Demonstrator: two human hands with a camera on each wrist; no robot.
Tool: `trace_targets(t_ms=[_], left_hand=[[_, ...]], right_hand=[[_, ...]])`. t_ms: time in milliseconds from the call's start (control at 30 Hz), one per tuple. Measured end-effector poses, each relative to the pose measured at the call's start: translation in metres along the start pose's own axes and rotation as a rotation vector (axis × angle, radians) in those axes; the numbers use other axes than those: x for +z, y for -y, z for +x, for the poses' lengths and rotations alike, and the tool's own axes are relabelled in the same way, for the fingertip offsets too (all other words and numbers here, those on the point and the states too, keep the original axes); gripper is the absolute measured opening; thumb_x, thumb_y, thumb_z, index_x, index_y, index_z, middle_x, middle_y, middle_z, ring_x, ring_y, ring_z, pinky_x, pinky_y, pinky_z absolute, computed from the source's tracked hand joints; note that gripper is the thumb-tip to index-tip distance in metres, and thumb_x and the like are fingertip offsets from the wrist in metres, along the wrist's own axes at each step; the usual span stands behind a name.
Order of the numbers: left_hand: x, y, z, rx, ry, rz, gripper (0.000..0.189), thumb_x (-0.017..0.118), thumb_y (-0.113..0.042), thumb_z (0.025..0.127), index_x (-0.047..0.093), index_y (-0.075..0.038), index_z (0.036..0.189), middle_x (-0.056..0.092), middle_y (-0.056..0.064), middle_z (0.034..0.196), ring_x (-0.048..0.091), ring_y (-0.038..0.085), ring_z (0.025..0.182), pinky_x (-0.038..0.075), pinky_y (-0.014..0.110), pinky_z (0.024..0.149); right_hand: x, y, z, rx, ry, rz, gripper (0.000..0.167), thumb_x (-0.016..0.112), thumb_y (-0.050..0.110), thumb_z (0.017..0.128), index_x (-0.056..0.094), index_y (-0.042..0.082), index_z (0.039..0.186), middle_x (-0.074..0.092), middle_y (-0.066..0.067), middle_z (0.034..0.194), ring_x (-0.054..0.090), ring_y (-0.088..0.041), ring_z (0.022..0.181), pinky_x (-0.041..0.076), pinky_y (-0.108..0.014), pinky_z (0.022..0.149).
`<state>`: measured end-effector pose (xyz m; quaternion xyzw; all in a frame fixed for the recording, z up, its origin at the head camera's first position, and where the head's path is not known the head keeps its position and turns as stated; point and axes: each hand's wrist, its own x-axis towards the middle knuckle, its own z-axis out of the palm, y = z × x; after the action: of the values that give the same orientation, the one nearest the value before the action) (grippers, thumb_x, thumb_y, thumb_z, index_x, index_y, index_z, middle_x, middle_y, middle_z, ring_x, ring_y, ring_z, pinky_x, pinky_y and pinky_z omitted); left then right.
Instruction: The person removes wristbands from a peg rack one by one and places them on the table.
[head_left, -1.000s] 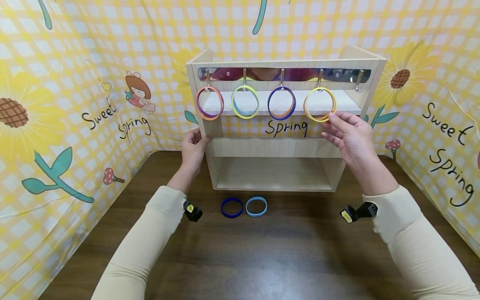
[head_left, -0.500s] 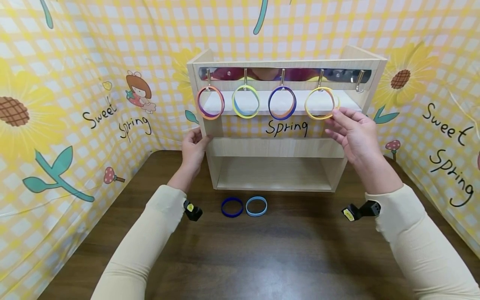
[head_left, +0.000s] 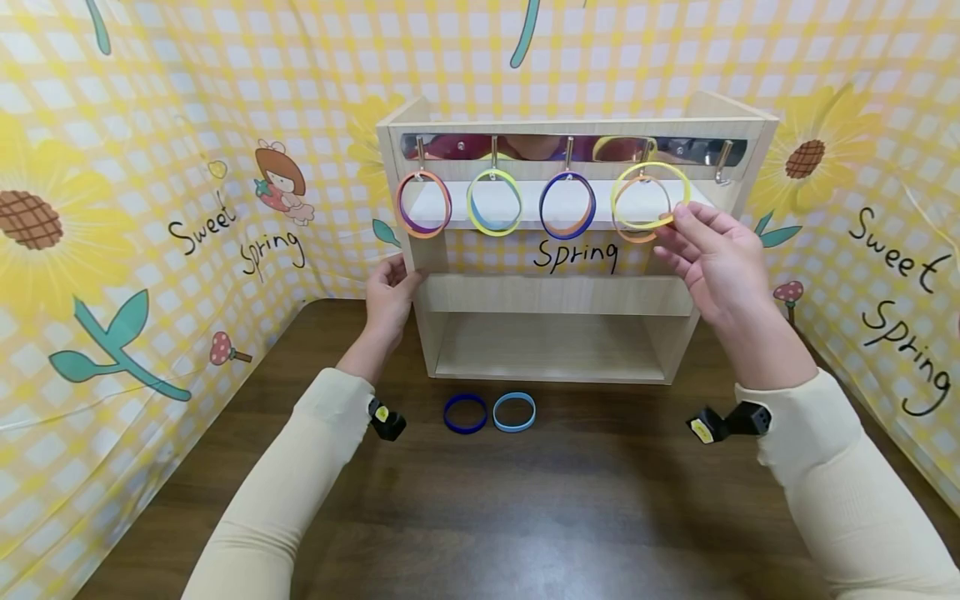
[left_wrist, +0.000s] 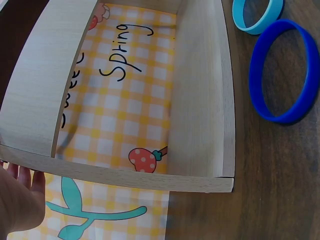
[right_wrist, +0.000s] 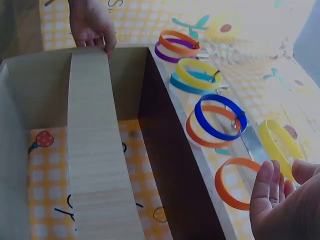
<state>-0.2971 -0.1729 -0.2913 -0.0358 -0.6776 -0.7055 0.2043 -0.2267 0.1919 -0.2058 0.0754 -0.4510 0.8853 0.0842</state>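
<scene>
My right hand (head_left: 716, 258) pinches a yellow silicone wristband (head_left: 688, 192) between thumb and fingers, in front of the fourth hook. Behind it an orange wristband (head_left: 636, 240) hangs on that hook; the right wrist view shows the two bands apart. My left hand (head_left: 388, 296) grips the left side panel of the wooden shelf (head_left: 558, 296). Three hooks to the left each carry two bands: orange (head_left: 397, 208) with purple, yellow-green (head_left: 519, 208) with light blue, and dark blue (head_left: 592, 208) with orange.
A bare fifth hook (head_left: 723, 162) is at the right end of the metal strip (head_left: 690, 152). On the dark wooden table (head_left: 525, 500) before the shelf lie a dark blue wristband (head_left: 466, 430) and a light blue wristband (head_left: 514, 428). Patterned cloth (head_left: 150, 167) encloses the sides and back.
My right hand has moved right and slightly up, drawing the yellow wristband forward off the fourth hook and apart from the orange one. The left hand keeps its hold on the shelf.
</scene>
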Motion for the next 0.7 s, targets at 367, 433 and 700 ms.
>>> trace_targets(t_ms=[367,433,700], left_hand=[[-0.004,0.029,0.018,0.043,0.000,-0.018,0.043,0.065,-0.003,0.088,0.052,0.011,0.127,0.056,0.026,0.123,0.055,0.016,0.098,0.045,0.027,0.088],[-0.003,0.030,0.018,0.057,-0.003,-0.006,0.044,0.065,-0.004,0.088,0.051,0.012,0.127,0.055,0.028,0.124,0.055,0.017,0.099,0.045,0.027,0.088],[-0.002,0.031,0.017,0.080,-0.015,-0.007,0.041,0.065,-0.003,0.087,0.053,0.010,0.124,0.057,0.024,0.118,0.056,0.016,0.097,0.046,0.027,0.087]], right_hand=[[-0.002,-0.016,-0.022,0.044,0.129,-0.080,0.017,0.071,0.010,0.088,0.067,0.000,0.101,0.068,-0.009,0.091,0.067,-0.017,0.080,0.056,-0.028,0.071],[-0.005,-0.021,-0.025,0.055,0.145,-0.110,0.014,0.070,0.010,0.088,0.069,0.002,0.100,0.069,-0.009,0.091,0.068,-0.017,0.080,0.056,-0.029,0.072],[-0.023,-0.045,-0.034,0.112,0.184,-0.205,0.008,0.066,0.010,0.092,0.071,0.007,0.097,0.070,-0.006,0.090,0.069,-0.015,0.082,0.056,-0.029,0.074]])
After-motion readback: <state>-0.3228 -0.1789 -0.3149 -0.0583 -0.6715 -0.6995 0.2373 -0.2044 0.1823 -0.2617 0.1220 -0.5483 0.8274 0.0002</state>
